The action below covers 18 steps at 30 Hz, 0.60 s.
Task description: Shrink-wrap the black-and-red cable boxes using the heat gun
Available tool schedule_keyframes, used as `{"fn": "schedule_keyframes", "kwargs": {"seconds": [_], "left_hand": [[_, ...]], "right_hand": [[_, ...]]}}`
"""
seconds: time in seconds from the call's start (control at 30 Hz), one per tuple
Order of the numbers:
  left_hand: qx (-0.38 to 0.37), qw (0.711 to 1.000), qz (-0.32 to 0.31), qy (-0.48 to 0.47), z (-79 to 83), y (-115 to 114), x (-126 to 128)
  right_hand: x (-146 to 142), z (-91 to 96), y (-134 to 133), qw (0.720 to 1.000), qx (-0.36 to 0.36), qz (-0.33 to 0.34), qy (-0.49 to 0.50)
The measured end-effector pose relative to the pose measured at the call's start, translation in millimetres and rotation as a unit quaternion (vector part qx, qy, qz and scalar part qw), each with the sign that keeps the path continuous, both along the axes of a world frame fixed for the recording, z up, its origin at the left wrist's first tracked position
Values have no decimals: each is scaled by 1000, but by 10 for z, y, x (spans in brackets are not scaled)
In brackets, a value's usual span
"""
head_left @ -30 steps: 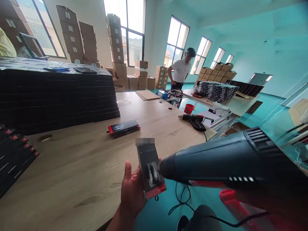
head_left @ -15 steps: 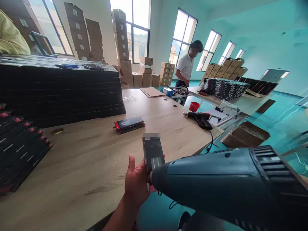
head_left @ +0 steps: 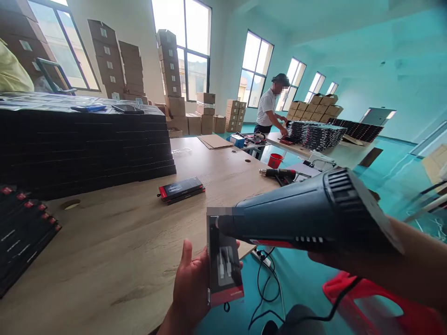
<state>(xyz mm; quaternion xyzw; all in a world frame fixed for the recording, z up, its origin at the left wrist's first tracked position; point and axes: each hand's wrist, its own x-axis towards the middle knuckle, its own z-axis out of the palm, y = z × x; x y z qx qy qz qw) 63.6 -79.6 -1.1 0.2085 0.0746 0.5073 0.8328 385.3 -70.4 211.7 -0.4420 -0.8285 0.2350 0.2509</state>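
My left hand [head_left: 191, 284] grips a slim black box with a red bottom strip [head_left: 223, 264], held upright near the table's front edge. My right hand [head_left: 344, 259] is wrapped round the handle of a dark blue heat gun [head_left: 300, 215]. The gun's nozzle points left at the top part of the box, very close to it. Two similar black and red boxes [head_left: 180, 189] lie stacked on the wooden table [head_left: 115, 242] beyond my hands.
A tall block of stacked black boxes [head_left: 84, 144] fills the table's left. More black boxes [head_left: 21, 232] lie at the far left. A second heat gun [head_left: 277, 173] rests at the table's right edge. A person in a white shirt [head_left: 268, 108] works at another table. A red stool [head_left: 377, 302] stands below.
The heat gun has risen and its nozzle has moved from the box's lower part up to its top. The person at the far table has leaned to the right.
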Motion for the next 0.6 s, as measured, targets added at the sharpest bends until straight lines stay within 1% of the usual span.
{"fn": "schedule_keyframes", "kwargs": {"seconds": [0.07, 0.1, 0.17, 0.23, 0.3, 0.4, 0.53, 0.6], "left_hand": [[-4, 1000, -14, 14, 13, -40, -6], [0, 1000, -17, 19, 10, -56, -11], [15, 999, -18, 29, -15, -76, -19], [31, 999, -20, 32, -52, -80, -18], [39, 998, -21, 37, -84, -79, -11], [54, 997, -20, 45, -106, -83, -6], [59, 997, -36, 38, -132, -95, -24], [50, 997, -45, 36, -150, -95, -31]], "right_hand": [[3, 98, 41, 998, 24, 49, -23], [17, 133, 51, 997, 51, 51, -30], [50, 177, 59, 994, 104, 21, -28], [57, 194, 58, 992, 126, -1, -26], [30, 196, 53, 995, 92, 9, -33], [-1, 192, 34, 996, 30, 63, -60], [20, 200, -35, 994, 50, 58, -73], [-26, 229, -71, 996, 28, 60, -52]]}}
